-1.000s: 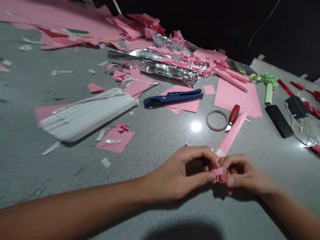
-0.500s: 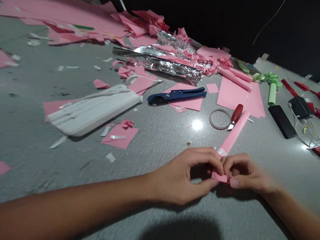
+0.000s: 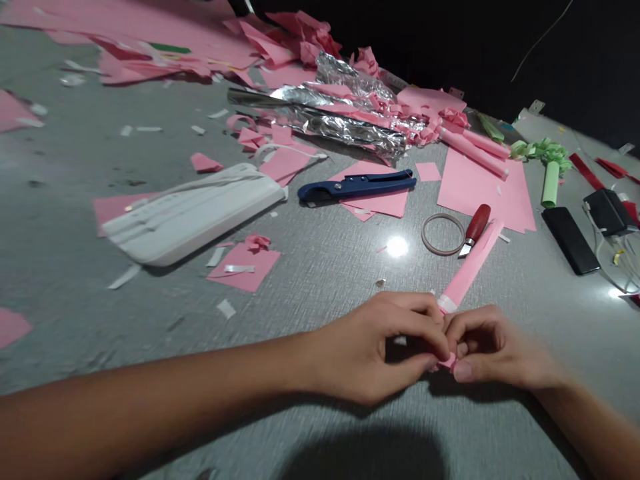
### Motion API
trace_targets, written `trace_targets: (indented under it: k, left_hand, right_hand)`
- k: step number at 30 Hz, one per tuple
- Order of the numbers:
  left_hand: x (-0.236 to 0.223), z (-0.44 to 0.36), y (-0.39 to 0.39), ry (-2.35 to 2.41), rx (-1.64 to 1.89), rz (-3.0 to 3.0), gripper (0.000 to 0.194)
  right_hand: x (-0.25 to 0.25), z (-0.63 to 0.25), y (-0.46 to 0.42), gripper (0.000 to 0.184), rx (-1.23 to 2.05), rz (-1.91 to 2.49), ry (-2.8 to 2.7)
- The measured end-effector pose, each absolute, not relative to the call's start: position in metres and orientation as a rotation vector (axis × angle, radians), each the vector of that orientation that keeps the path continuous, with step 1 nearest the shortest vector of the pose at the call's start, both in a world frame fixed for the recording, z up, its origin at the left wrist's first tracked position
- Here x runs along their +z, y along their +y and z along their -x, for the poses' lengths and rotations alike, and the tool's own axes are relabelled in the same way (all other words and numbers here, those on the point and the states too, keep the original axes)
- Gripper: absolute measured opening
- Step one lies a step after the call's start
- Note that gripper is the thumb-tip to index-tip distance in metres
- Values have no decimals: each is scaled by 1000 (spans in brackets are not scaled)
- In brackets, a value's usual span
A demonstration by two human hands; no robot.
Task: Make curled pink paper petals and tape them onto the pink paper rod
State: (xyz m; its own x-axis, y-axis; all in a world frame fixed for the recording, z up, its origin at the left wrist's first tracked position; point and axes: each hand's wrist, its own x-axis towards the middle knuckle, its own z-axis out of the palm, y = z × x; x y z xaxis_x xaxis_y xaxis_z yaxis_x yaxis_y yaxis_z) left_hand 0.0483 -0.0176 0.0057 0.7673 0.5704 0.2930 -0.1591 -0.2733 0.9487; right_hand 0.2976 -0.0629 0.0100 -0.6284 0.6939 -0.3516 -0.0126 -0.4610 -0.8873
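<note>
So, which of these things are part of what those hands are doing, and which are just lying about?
Part of the job, it seems:
small pink paper, held by the left hand and right hand
pink roll, its near end close to both

Probably just lying about:
red-handled knife
blue tool
long white object
black slab
green roll

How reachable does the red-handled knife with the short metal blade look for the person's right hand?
Probably yes: the knife lies uncovered beyond the right hand. The slim pink tube lies between them, so the hand might reach over it after releasing the small pink paper strip.
</note>
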Motion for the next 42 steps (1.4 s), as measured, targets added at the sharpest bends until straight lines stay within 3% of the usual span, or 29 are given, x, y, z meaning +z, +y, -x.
trace_targets:
  k: [12, 24, 34, 38, 42]
  left_hand:
    - [0, -47, -19, 236, 942, -1983, 20]
    - [4, -51, -25, 277, 909, -1927, 25]
    - [7, -52, -25, 387, 816, -1677, 16]
    - [10, -50, -27, 416, 820, -1762, 10]
    - [10, -48, -27, 383, 863, -1892, 15]
  right_hand:
    - [11, -296, -61, 27, 2113, 986, -1265]
    - [11, -295, -64, 33, 2127, 1061, -1294]
    - [14, -294, -61, 36, 2153, 1049, -1269]
    - [14, -294, -61, 37, 2155, 1066, -1276]
    - [13, -294, -62, 38, 2145, 1121, -1320]
